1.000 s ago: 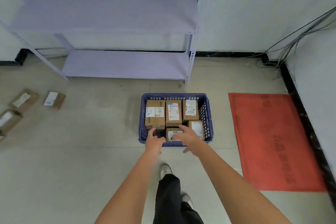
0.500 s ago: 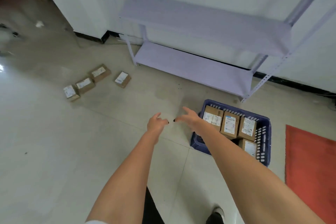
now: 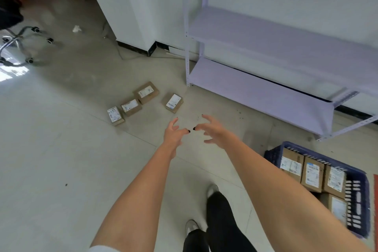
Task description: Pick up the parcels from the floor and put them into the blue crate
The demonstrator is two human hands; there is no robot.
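floor [image 3: 61,149] holds four parcels [image 3: 131,105], long axes skewed differently.

**Labels on every parcel, none of them readable**

Four parcels on the floor each carry a white label: the near-left parcel [image 3: 115,115] bears dark handwritten-looking marks along the top of its label, too blurred to make out; the parcel beside it [image 3: 130,106], the far parcel [image 3: 146,92] and the lone parcel to the right [image 3: 173,102] show only smudges of print and what may be barcodes. In the blue crate [image 3: 361,206] at the near right, the boxed parcels [image 3: 312,174] have white labels with blue and black printing, also illegible.
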